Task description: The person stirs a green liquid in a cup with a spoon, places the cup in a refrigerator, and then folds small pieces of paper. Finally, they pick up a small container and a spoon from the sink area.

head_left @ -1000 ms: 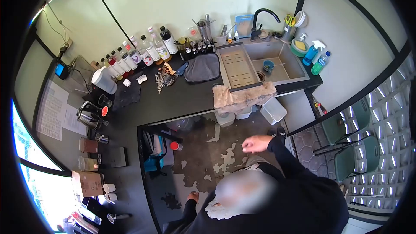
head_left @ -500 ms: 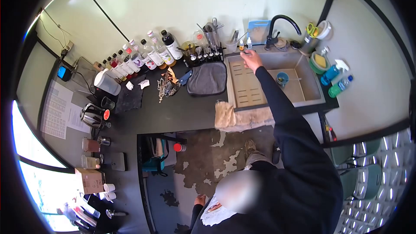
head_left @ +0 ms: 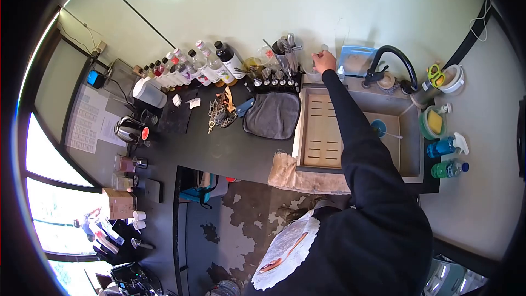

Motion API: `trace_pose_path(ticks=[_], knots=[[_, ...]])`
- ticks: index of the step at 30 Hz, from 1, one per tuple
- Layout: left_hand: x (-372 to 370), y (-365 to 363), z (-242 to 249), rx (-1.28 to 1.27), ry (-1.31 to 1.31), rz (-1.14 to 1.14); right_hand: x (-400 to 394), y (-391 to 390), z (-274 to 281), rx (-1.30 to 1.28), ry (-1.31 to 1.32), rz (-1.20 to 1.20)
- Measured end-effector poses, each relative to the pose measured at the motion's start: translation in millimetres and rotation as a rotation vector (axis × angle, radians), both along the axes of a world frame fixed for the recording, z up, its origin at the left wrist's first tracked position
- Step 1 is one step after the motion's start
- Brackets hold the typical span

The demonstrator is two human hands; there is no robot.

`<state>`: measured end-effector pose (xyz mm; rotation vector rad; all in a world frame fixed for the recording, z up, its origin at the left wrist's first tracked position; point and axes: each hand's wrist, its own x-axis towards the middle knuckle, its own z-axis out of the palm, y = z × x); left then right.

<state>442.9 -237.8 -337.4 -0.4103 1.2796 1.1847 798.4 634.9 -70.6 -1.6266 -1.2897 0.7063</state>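
My right hand (head_left: 324, 61) reaches across the sink to the back edge of the counter, fingers bent and closed together. It is at a translucent plastic cup (head_left: 311, 74) that stands beside the rack of metal bar tools (head_left: 286, 55). A small clear shape shows just above the fingers; whether I grip it or the cup's contents I cannot make out. Right beside my wrist stands a small dropper bottle (head_left: 341, 71), partly hidden by the sleeve. Below my forearm, a blue cup (head_left: 378, 126) with a thin stick sits in the sink (head_left: 320, 156). My left hand is out of view.
A black faucet (head_left: 402, 57) arches over the sink. At its right stand a green tub with a sponge (head_left: 435, 122) and spray bottles (head_left: 442, 147). Left are a grey folded cloth (head_left: 272, 115), keys (head_left: 222, 112) and several syrup bottles (head_left: 229, 60). A brown towel (head_left: 285, 170) hangs over the front edge.
My right hand has moved from over the sink's back left corner, near the dropper bottles, farther back to the plastic cup. The view has shifted and my left hand has left it.
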Motion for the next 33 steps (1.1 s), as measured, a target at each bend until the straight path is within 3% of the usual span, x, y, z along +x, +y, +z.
trace_pose_path(ticks=[1,3,7,10,12,14,16,18,20,24,26,27,28,30,31,33], knots=[[-4.8,7.3,2.5,0.007,0.092,-0.071,0.1,3.5,6.9,0.004,0.002,-0.001],[-6.2,23.7,17.2,0.015,0.266,-0.218,5.0,7.0,15.8,0.22,-0.337,0.06],[-6.0,54.3,43.7,0.027,0.599,-0.55,33.7,-25.9,71.3,0.419,-0.356,0.058],[-18.3,73.4,47.9,0.053,0.84,-0.839,65.8,-61.9,87.4,0.524,-0.189,0.118],[-30.7,93.3,39.8,0.093,1.007,-1.026,82.8,-102.9,108.3,0.425,0.277,0.166],[-46.3,110.8,26.0,0.144,1.169,-1.219,104.0,-134.0,112.5,0.424,0.347,0.159],[-56.5,127.1,11.7,0.2,1.31,-1.429,122.0,-168.8,104.5,0.511,0.574,0.138],[-72.9,158.3,11.1,0.112,1.102,-1.332,134.6,-214.4,90.3,0.5,0.654,0.078],[-74.0,186.1,21.5,0.02,0.808,-0.862,149.5,-253.2,65.9,0.506,0.74,-0.135],[-82.0,217.4,30.5,0.004,1.001,-1.112,196.6,-306.3,-0.7,0.489,0.622,-0.467],[-75.0,221.2,32.3,0.005,0.898,-1.068,219.8,-317.8,-34.9,0.479,0.616,-0.53],[-81.4,211.6,8.7,0.127,0.723,-0.831,229.3,-320.9,-52.1,0.432,0.541,-0.553],[-79.1,210.0,9.4,0.128,0.722,-0.844,237.1,-321.8,-67.3,0.386,0.468,-0.574],[-72.2,199.2,9.4,0.11,1.051,-1.217,246.8,-320.7,-87.5,0.379,0.436,-0.575],[-71.6,201.5,2.6,0.18,0.935,-1.174,250.6,-319.6,-94.9,0.304,0.395,-0.57],[-69.4,200.6,13.0,0.258,0.957,-1.196,254.9,-316.2,-109.9,0.24,0.332,-0.565]])
